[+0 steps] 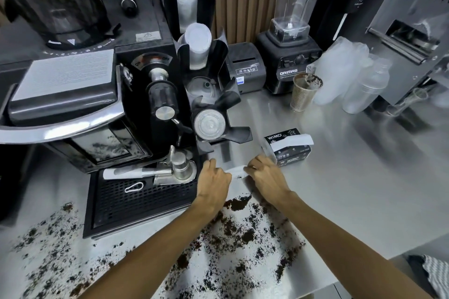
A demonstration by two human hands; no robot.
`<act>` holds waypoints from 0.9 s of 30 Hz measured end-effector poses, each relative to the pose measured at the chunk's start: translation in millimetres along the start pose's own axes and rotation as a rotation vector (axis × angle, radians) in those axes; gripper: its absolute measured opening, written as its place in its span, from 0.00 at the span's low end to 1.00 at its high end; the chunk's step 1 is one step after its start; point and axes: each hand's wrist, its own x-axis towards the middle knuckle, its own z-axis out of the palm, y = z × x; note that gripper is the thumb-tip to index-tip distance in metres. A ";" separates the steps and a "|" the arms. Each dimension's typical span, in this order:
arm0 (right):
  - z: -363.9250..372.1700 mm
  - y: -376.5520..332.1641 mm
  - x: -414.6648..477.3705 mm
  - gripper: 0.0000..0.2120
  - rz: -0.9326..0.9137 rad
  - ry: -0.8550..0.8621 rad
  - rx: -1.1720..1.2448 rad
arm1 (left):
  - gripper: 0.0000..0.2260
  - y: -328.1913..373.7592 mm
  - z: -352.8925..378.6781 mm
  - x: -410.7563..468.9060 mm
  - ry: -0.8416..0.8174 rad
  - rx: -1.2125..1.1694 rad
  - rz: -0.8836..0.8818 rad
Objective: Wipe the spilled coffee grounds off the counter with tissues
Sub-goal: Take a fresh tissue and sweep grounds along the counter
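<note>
The left hand [213, 178] and right hand [264, 176] hide most of the tissue [237, 170] (fingertips unseen too).

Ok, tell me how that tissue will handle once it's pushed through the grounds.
Probably floppy: the tissue is a thin sheet held between left hand and right hand. Likely to bunch unless folded. The grounds lie in dark clumps, so it may smear or tear.

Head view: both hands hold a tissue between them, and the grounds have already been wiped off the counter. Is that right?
No. The head view shows the left hand and right hand holding a tissue between them, but the grounds are not wiped off: they lie scattered over the counter near the person.
</note>
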 end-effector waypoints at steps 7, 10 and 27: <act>6.2 -4.4 -40.5 0.08 -0.108 0.127 0.083 | 0.12 18.3 6.3 -44.4 -0.048 0.027 0.143; 2.5 -4.2 -41.0 0.12 -0.100 0.156 0.153 | 0.10 18.5 5.3 -52.7 -0.034 -0.024 0.149; 3.3 -1.2 -1.9 0.12 -0.030 0.114 0.029 | 0.10 -0.3 12.7 4.4 -0.007 0.045 0.029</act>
